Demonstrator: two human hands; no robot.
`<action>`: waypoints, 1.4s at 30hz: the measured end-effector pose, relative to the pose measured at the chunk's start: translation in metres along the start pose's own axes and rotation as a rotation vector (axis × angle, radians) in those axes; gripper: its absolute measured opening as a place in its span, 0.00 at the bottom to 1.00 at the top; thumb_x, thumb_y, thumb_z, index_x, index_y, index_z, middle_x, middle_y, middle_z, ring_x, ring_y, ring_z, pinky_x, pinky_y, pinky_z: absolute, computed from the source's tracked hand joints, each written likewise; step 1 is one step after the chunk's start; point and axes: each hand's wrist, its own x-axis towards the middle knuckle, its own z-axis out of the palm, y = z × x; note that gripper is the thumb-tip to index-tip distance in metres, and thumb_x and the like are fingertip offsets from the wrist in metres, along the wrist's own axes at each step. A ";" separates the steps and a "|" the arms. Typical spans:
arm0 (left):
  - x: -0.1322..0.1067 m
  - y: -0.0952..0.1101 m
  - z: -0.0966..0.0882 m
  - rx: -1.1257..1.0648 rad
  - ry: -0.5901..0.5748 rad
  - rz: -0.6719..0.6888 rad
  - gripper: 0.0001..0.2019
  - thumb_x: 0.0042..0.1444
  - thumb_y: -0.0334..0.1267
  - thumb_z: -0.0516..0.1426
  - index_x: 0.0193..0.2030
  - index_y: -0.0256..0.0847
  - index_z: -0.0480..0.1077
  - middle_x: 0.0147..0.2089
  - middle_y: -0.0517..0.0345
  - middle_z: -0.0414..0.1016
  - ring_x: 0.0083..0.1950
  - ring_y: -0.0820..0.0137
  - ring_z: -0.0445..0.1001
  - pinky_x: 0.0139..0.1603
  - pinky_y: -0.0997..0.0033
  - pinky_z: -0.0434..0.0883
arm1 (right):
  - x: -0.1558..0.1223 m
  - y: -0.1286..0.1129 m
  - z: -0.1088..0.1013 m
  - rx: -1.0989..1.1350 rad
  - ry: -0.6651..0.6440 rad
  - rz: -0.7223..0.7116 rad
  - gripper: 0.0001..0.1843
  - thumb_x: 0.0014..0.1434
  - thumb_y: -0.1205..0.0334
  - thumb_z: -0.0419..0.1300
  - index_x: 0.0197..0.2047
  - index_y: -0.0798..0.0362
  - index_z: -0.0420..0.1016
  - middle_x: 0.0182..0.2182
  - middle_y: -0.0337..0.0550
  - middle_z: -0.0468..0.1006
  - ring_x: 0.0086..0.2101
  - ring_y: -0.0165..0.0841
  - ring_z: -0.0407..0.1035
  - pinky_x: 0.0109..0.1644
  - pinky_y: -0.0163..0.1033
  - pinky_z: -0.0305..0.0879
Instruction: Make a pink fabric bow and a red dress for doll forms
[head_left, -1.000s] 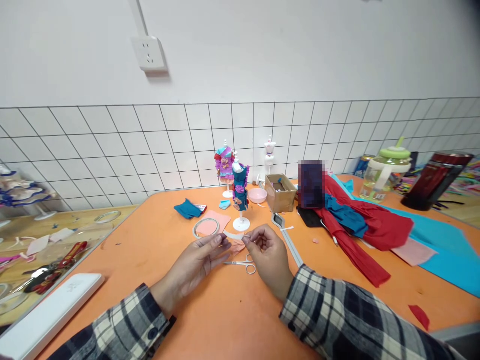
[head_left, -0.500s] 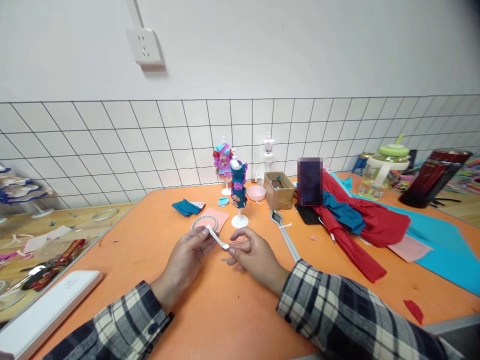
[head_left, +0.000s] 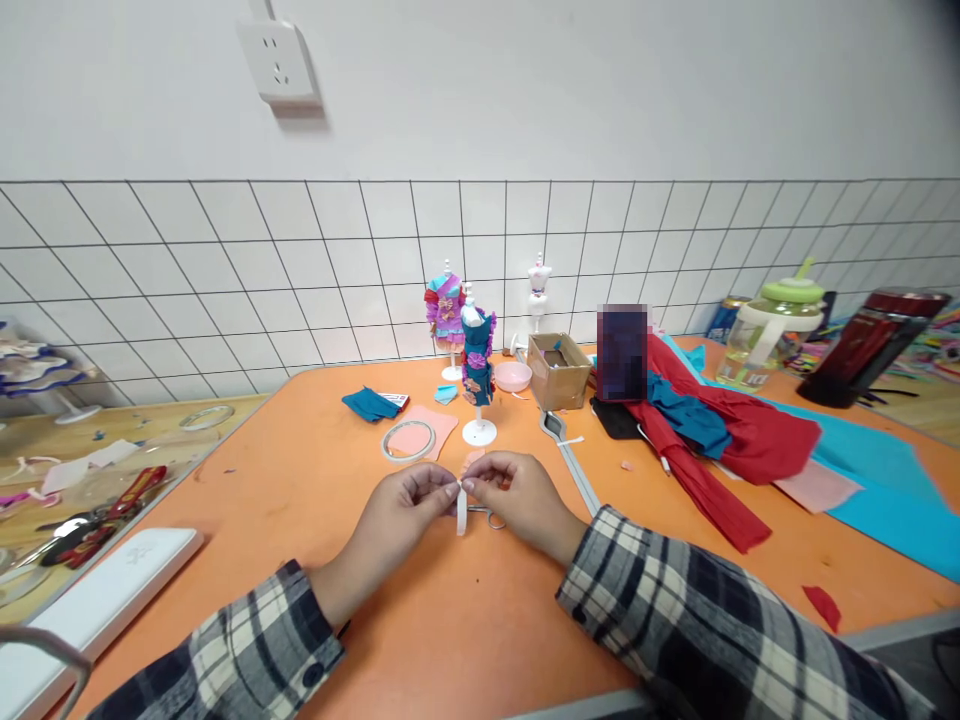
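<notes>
**Two-Handed Pinch; Containers Beyond**

Left hand (head_left: pixel 405 520) and right hand (head_left: pixel 521 503): fingertips pinched nearly together on the upper end of the white strip (head_left: pixel 461 514), which hangs between them. Clear bottle (head_left: pixel 769 335): yellowish liquid (head_left: pixel 733 374). Cardboard box (head_left: pixel 566 388): small scraps (head_left: pixel 557 347). Pink bowl (head_left: pixel 513 384): contents indiscernible.

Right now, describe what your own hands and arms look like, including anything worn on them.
The left hand and right hand are bare, with no gloves. The left sleeve and right sleeve are long and plaid, in black or very dark navy, grey and cream. The left cuff bears a dark round button.
</notes>
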 end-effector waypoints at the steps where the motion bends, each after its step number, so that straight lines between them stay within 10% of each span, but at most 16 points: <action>1: 0.000 -0.001 -0.001 0.048 0.004 0.012 0.12 0.51 0.47 0.61 0.31 0.38 0.74 0.28 0.56 0.76 0.31 0.66 0.74 0.34 0.68 0.71 | 0.000 0.000 0.000 0.017 -0.018 0.003 0.06 0.51 0.59 0.63 0.30 0.54 0.77 0.23 0.37 0.73 0.24 0.28 0.64 0.28 0.34 0.62; 8: -0.003 -0.005 -0.003 0.224 -0.014 0.085 0.10 0.54 0.44 0.58 0.30 0.38 0.71 0.26 0.59 0.72 0.29 0.69 0.69 0.31 0.72 0.66 | 0.000 0.006 0.001 -0.098 -0.080 -0.082 0.04 0.52 0.63 0.62 0.30 0.54 0.75 0.24 0.36 0.72 0.26 0.27 0.64 0.30 0.33 0.60; 18: -0.006 -0.005 0.007 -0.376 -0.123 -0.172 0.11 0.49 0.43 0.64 0.30 0.36 0.73 0.29 0.55 0.76 0.32 0.67 0.75 0.39 0.65 0.73 | -0.008 0.002 -0.002 -0.641 -0.043 -0.627 0.04 0.57 0.70 0.58 0.33 0.53 0.74 0.30 0.41 0.76 0.33 0.31 0.68 0.38 0.36 0.60; 34: 0.003 -0.003 0.002 -0.262 0.072 -0.022 0.13 0.46 0.46 0.66 0.31 0.38 0.74 0.29 0.59 0.77 0.33 0.68 0.76 0.40 0.68 0.75 | -0.008 -0.007 -0.004 -0.452 0.172 -0.187 0.15 0.52 0.58 0.64 0.43 0.51 0.68 0.31 0.35 0.76 0.25 0.27 0.65 0.31 0.34 0.59; 42: 0.002 -0.008 0.004 -0.168 0.029 -0.035 0.13 0.48 0.45 0.65 0.33 0.38 0.73 0.31 0.57 0.78 0.34 0.67 0.75 0.39 0.69 0.72 | 0.001 0.003 -0.003 -0.181 -0.039 0.017 0.06 0.54 0.59 0.62 0.33 0.53 0.74 0.23 0.33 0.70 0.20 0.25 0.59 0.25 0.32 0.56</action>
